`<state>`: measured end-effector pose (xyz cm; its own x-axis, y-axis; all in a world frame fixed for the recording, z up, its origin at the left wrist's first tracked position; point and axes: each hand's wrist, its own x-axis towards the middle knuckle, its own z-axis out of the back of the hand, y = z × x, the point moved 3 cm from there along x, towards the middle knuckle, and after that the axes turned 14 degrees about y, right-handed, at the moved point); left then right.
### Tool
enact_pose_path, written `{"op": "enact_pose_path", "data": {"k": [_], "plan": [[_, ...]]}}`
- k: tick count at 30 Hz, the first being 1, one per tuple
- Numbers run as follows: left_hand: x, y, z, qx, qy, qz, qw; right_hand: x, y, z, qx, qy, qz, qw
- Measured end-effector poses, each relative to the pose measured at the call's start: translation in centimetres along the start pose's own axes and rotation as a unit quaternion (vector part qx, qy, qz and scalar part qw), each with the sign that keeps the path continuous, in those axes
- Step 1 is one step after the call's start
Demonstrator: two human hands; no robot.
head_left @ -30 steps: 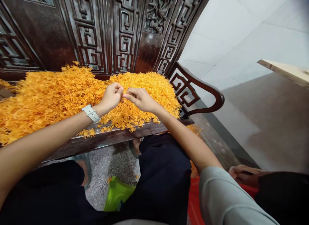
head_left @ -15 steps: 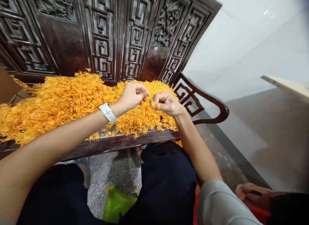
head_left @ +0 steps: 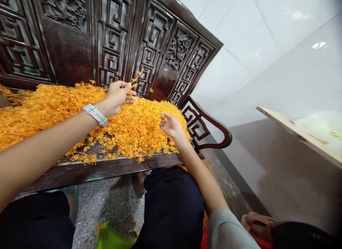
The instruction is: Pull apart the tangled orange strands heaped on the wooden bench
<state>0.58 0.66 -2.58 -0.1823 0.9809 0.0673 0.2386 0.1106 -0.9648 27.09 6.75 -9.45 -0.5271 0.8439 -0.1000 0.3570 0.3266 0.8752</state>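
My left hand (head_left: 117, 96), a pale watch (head_left: 94, 114) on its wrist, pinches an orange plastic sprig (head_left: 136, 77) with thin branching tips. It is raised above a large heap of similar orange pieces (head_left: 139, 126) on a dark wooden bench (head_left: 88, 174). Lower and to the right, my right hand (head_left: 171, 126) hovers over the heap's right end, its fingers loosely bent and apart, with nothing seen in them. A small orange piece (head_left: 151, 90) shows between the hands, against the bench back; whether it is in the air I cannot tell.
Behind the heap rises the carved bench back (head_left: 157, 52), and a curved armrest (head_left: 213, 131) bounds its right end. A green plastic item (head_left: 113, 236) lies on the speckled floor. Another person's foot or hand (head_left: 256, 222) shows lower right. A pale board edge (head_left: 296, 133) juts in at right.
My hands were close together over the heap and have parted. The left went left and up with the sprig; the right drew lower and its fingers loosened. The view shifted too.
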Motion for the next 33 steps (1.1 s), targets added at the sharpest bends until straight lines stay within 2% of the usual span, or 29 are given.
{"op": "enact_pose_path", "data": {"k": [2,4,6,8,11,17,22,24,26,33], "plan": [[-0.2,0.7,-0.9,-0.018,0.013,0.019,1.0,0.6,-1.1,-0.2,-0.007,-0.026,-0.022,0.999],[-0.4,1.4,-1.4,-0.031,0.027,0.026,0.999,0.7,-1.3,-1.3,-0.047,0.001,0.006,0.999],[-0.5,1.8,-1.8,-0.038,0.046,0.027,0.998,0.4,-1.1,-2.7,-0.137,0.048,0.048,0.988],[-0.7,2.0,-2.3,-0.043,0.066,0.03,0.996,0.1,-1.0,-4.1,-0.25,0.095,0.089,0.959],[-1.2,2.2,-3.0,-0.047,0.093,0.031,0.994,-0.3,-1.0,-5.3,-0.356,0.111,0.136,0.918],[-1.8,3.6,-3.4,-0.005,0.183,0.07,0.981,-0.5,-0.5,-4.9,-0.312,0.07,0.181,0.93],[-3.2,3.7,-4.0,0.077,0.305,0.073,0.947,-0.7,0.1,-4.6,-0.392,0.052,0.206,0.895],[-3.6,3.4,-3.9,0.132,0.297,0.053,0.944,-0.9,0.0,-4.7,-0.412,0.068,0.188,0.889],[-3.7,3.2,-3.5,0.163,0.253,0.031,0.953,-1.3,-0.1,-5.0,-0.418,0.097,0.16,0.889],[-2.3,3.7,-1.2,0.086,0.175,0.009,0.981,-2.1,-1.5,-6.2,-0.398,0.215,0.076,0.888]]}}
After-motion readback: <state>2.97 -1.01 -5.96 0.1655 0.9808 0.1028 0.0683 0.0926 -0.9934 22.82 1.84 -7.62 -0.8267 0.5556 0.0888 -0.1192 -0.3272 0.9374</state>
